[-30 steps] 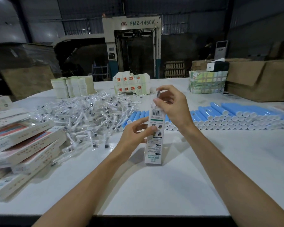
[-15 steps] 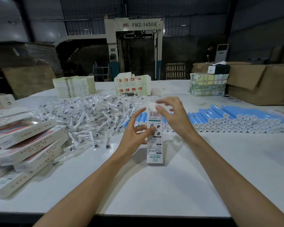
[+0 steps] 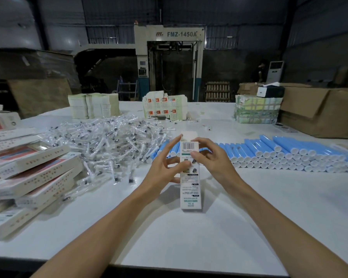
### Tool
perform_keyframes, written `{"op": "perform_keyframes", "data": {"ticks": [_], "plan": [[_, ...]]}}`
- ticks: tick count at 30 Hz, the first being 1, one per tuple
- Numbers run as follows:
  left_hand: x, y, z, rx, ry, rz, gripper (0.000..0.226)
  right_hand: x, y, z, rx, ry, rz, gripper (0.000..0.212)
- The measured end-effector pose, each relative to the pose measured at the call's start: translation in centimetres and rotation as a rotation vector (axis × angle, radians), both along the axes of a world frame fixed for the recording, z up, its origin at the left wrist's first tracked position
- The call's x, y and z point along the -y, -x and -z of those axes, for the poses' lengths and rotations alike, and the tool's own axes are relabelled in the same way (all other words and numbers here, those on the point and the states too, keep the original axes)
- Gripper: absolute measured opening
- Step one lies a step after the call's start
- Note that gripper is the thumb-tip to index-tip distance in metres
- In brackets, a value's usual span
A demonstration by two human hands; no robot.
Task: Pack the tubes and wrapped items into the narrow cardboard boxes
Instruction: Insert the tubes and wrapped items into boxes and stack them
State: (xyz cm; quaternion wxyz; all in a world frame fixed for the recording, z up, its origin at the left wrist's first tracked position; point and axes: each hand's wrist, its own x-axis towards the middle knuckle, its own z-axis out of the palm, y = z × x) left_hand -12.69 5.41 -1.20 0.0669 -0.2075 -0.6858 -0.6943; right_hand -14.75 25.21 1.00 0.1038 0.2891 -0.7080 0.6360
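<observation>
- The left hand (image 3: 165, 169) gripped the upright narrow box (image 3: 190, 187) while the right hand (image 3: 213, 159) pinched its top beside the open flap (image 3: 189, 135).
- The step looked like closing the box; next, the flap would need tucking squarely.
- Wrapped brush heads (image 3: 109, 143) crowded the left and blue tubes (image 3: 289, 155) the right, so room lay toward the table (image 3: 189, 241) edge.

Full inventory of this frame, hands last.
narrow box: one, white, upright at table centre
blue tubes: many, blue with white caps, rows at right
wrapped items: heap, clear wrap, left of centre
long boxes: pile, white and red, left edge
flat carton stacks: three groups, pale, far side
brown box: one large, brown, far right
machine: one, off-white, behind table
table: one, white
left hand: grips narrow box's left side
right hand: holds narrow box near its top
</observation>
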Motion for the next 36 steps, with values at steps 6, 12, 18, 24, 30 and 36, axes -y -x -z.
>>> {"op": "perform_keyframes", "data": {"ticks": [6, 12, 18, 24, 30, 36], "plan": [[0.4, 0.2, 0.3, 0.035, 0.029, 0.041, 0.065, -0.7, -0.6, -0.3, 0.043, -0.01, -0.069, 0.02], [0.3, 0.2, 0.3, 0.069, 0.044, 0.061, 0.06, -1.3, -0.3, -0.4, 0.08, -0.045, -0.082, 0.015], [-0.4, -0.1, 0.3, 0.105, 0.086, 0.139, 0.063, -2.4, 1.1, -0.5, 0.136, 0.144, 0.069, 0.023], [-0.1, -0.4, 0.2, 0.124, 0.08, 0.178, 0.064, -2.6, 1.2, -0.4, -0.003, 0.038, 0.085, 0.013], [0.0, -0.5, 0.2, 0.145, 0.101, 0.175, 0.067, -2.6, 1.0, 0.0, -0.146, -0.079, 0.093, 0.016], [0.1, -0.4, 0.1, 0.098, 0.116, 0.172, 0.061, -2.3, 0.4, -0.7, 0.052, 0.089, 0.011, 0.022]]}}
